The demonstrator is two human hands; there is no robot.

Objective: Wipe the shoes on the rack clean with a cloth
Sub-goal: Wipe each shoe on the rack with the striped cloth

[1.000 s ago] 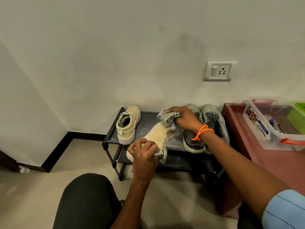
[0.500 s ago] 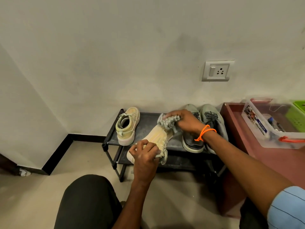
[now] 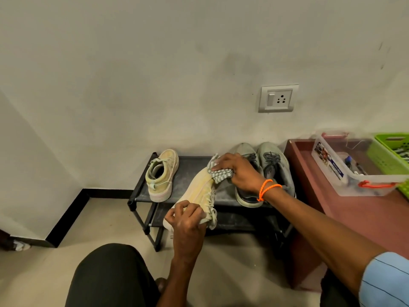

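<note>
My left hand (image 3: 188,220) grips the heel end of a cream sneaker (image 3: 199,191), which is tilted on its side over the front of the black shoe rack (image 3: 141,191). My right hand (image 3: 239,171) holds a bunched grey-and-white cloth (image 3: 221,173) against the sneaker's toe end. The matching cream sneaker (image 3: 162,175) stands on the rack's top shelf at the left. A pair of grey sneakers (image 3: 274,165) sits on the right of the same shelf, partly hidden behind my right hand and wrist.
A reddish-brown low table (image 3: 358,218) stands right of the rack, carrying a clear plastic box (image 3: 345,173) and a green basket (image 3: 394,151). A wall socket (image 3: 278,99) is above. My dark-trousered knee (image 3: 110,278) is at the bottom, over beige floor.
My right hand with the cloth has slid a little along the sneaker's toe end. My left hand keeps its grip on the heel.
</note>
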